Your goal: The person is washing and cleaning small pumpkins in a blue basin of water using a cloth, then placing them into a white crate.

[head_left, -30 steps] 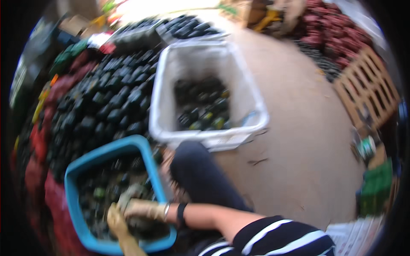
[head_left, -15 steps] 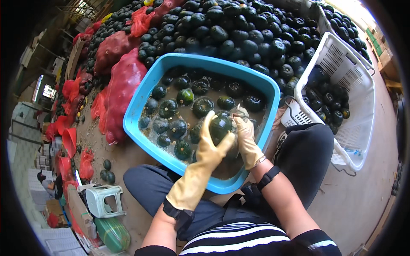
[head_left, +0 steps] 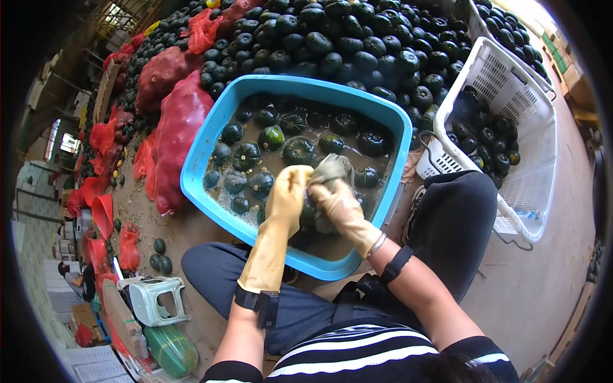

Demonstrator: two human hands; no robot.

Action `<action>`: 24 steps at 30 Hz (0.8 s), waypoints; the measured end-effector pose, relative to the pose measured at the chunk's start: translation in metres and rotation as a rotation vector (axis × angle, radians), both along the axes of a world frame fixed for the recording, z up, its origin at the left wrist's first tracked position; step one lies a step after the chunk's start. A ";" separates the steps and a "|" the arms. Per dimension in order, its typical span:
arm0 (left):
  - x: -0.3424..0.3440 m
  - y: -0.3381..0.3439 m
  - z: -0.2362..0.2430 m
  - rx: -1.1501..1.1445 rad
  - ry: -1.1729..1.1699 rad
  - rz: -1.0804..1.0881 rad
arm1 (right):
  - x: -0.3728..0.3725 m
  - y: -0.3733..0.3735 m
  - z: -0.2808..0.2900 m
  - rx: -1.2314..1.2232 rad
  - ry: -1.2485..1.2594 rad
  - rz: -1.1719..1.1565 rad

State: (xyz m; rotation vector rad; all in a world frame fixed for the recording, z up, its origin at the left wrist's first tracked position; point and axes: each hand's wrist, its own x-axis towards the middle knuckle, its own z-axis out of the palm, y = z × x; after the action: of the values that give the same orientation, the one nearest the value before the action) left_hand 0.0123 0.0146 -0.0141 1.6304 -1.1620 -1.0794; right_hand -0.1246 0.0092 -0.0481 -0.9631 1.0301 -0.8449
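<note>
My left hand [head_left: 288,191], in a yellow rubber glove, is curled beside a wet grey-green cloth [head_left: 333,167] over a blue plastic tub [head_left: 214,127]; what its fingers hold is mostly hidden. My gloved right hand [head_left: 335,204] grips the cloth, close against the left. In the tub, dark green round squashes [head_left: 297,149] float in murky brown water. A white slotted crate [head_left: 533,134] holding more squashes stands to the right.
A big squash pile [head_left: 332,38] lies beyond the tub, with red mesh sacks [head_left: 182,137] on the left. My bent legs [head_left: 456,236] flank the tub. A pale plastic stool [head_left: 156,300] is lower left. A person [head_left: 73,276] sits at far left.
The view swung toward the tub between the two earlier frames. Since the middle frame, both hands have shifted, and the squash then clearly held in the left hand is now mostly hidden.
</note>
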 end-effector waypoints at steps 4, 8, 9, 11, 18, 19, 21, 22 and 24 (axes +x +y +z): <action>0.005 -0.003 -0.018 -0.116 0.243 -0.067 | 0.009 -0.013 -0.042 0.211 -0.720 0.022; -0.006 -0.022 -0.005 0.036 0.567 -0.005 | -0.018 -0.007 -0.037 0.615 -0.964 0.048; 0.004 -0.030 -0.025 -0.022 0.524 -0.016 | -0.018 -0.006 -0.039 0.610 -0.965 0.062; 0.026 -0.031 -0.050 -0.092 0.295 0.104 | -0.004 -0.009 -0.046 0.557 -1.028 0.064; -0.030 0.039 -0.024 -0.090 -0.524 -0.104 | -0.018 -0.019 -0.040 -0.052 -0.407 -0.213; -0.011 0.043 -0.019 -0.175 -0.341 -0.236 | -0.013 -0.016 -0.028 -0.043 -0.298 -0.197; -0.017 0.039 0.021 0.054 0.320 -0.270 | -0.021 -0.026 -0.040 0.004 -0.148 -0.215; -0.016 0.032 0.022 0.229 0.765 -0.143 | -0.027 -0.031 -0.050 -0.014 -0.080 -0.225; -0.012 0.029 0.014 0.109 0.465 -0.227 | -0.021 -0.026 -0.051 -0.023 -0.069 -0.248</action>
State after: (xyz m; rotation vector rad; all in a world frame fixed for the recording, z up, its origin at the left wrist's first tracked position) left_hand 0.0006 0.0439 0.0003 1.2469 -1.0002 -1.5908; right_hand -0.1455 -0.0170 -0.0987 -0.8290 1.0961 -1.0894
